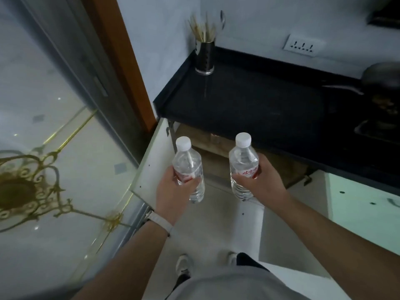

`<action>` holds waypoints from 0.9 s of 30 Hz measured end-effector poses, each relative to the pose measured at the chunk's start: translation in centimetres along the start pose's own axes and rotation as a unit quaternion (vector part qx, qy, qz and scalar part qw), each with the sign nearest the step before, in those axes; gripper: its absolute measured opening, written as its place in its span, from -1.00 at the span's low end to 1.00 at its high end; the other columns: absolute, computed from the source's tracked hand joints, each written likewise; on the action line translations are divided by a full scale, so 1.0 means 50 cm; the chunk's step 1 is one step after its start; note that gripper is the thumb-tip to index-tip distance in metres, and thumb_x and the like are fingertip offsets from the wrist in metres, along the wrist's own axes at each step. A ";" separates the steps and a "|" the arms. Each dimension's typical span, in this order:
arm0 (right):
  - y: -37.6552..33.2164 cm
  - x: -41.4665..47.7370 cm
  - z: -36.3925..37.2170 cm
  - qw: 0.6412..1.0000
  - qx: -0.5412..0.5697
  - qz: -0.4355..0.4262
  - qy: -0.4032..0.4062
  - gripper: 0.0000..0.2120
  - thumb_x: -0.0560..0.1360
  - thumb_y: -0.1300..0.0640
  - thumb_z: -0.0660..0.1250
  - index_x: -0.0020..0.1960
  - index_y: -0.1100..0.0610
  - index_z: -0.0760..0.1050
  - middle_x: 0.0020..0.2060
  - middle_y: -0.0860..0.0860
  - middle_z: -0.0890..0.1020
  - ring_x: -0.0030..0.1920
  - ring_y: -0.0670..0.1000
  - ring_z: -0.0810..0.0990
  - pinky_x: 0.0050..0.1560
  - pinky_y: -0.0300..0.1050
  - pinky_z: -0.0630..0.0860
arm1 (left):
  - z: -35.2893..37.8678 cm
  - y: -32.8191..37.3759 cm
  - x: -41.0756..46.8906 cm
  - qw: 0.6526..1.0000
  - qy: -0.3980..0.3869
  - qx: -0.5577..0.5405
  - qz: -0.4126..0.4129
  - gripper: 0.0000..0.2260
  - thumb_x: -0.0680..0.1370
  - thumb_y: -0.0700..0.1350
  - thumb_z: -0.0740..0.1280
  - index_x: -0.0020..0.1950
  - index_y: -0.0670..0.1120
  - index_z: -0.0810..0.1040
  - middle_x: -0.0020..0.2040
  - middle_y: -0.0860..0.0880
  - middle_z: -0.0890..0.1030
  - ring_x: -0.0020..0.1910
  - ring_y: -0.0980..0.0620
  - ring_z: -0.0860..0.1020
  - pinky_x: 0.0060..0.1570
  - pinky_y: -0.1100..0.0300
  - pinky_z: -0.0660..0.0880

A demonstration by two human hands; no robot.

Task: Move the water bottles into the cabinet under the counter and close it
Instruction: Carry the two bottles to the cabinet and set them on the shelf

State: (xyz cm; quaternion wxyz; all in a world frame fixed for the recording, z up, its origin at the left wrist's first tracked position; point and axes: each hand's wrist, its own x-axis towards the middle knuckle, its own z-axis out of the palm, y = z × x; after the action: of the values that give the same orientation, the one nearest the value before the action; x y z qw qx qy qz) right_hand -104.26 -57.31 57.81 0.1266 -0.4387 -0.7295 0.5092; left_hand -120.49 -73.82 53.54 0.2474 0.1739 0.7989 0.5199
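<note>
Left hand point(173, 192), fingers curled round one upright water bottle point(188, 167); right hand point(263, 182), clamped on a second bottle point(243, 162). Both bottles side by side, apart, in front of the open cabinet point(213, 154) under the black desk point(249, 100)

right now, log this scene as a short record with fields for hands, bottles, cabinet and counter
left hand: grips left bottle, cap on
right hand: grips right bottle, cap on
cabinet: under the counter, open, bottles not yet inside
counter: black, utensil holder in back corner
</note>
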 end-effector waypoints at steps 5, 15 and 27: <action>-0.022 -0.016 0.050 0.999 -0.014 0.018 0.041 -0.46 0.32 -0.07 0.57 0.18 -0.19 0.36 -0.03 -0.19 0.61 -0.07 -0.20 0.60 -0.16 -0.34 0.45 | -0.033 -0.025 0.057 0.998 -0.031 0.046 0.037 -0.60 0.37 0.06 0.57 0.13 0.04 0.55 -0.05 0.11 0.66 -0.08 0.14 0.62 -0.03 0.14 0.60; 0.011 0.045 0.083 0.995 0.008 0.080 0.053 -0.48 0.32 -0.10 0.56 0.14 -0.23 0.34 -0.05 -0.23 0.60 -0.05 -0.19 0.60 -0.09 -0.24 0.51 | 0.011 -0.040 0.136 0.995 -0.078 0.059 0.018 -0.56 0.39 0.00 0.58 0.22 0.07 0.54 -0.01 0.21 0.64 -0.04 0.29 0.58 -0.14 0.42 0.40; 0.246 0.246 0.172 0.997 0.011 0.077 0.021 -0.42 0.35 -0.09 0.55 0.20 -0.28 0.26 -0.02 -0.27 0.56 -0.06 -0.22 0.58 -0.33 -0.43 0.42 | 0.174 -0.217 0.282 0.998 -0.062 0.009 -0.025 -0.54 0.39 -0.09 0.58 0.25 0.06 0.56 0.05 0.18 0.66 -0.01 0.27 0.61 -0.06 0.39 0.48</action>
State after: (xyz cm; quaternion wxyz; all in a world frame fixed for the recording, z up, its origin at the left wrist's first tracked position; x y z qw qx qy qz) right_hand -110.58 -52.09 40.21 0.1074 -0.5027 -0.6849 0.5163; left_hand -127.20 -64.12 37.63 0.3078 0.1881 0.7906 0.4949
